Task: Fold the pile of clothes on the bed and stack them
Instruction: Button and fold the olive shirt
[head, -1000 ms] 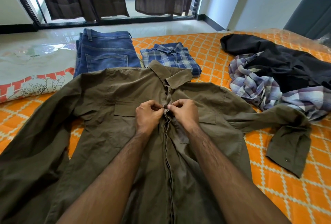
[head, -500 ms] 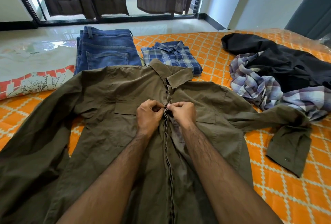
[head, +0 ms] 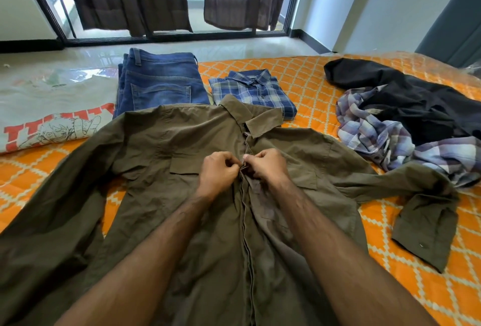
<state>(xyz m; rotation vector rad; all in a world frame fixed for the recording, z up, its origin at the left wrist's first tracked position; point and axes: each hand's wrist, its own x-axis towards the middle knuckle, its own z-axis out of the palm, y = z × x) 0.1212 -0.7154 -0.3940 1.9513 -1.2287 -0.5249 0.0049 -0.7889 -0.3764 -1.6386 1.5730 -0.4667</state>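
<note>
Fingers (head: 229, 163) of left hand (head: 217, 172): curled, pinching the left edge of the button placket at chest level. Fingers (head: 251, 161) of right hand (head: 268, 165): curled, pinching the opposite placket edge, fingertips nearly touching those of the left. Both hands clamped on the olive shirt (head: 156, 169), just below the collar and between the two chest pockets.

Olive shirt: laid front-up on the orange patterned bedspread (head: 312, 86), spread flat. Long axis: along the placket, running from the near edge of the view toward the window. Collar pointing away, toward the far end of the bed; hem toward the viewer, under the forearms. Sleeves extended to both sides; right sleeve bent downward at the cuff.

Beyond the collar: folded blue jeans (head: 158, 83) and, beside them on the right, folded blue plaid shirt (head: 252, 91), its near edge tucked just behind the collar. Left of the jeans: grey printed T-shirt (head: 52, 114), lying flat. On the right, well apart from the folded items: unfolded pile consisting of a black garment (head: 406, 96) over a purple plaid shirt (head: 377, 133), the latter touching the right sleeve.
</note>
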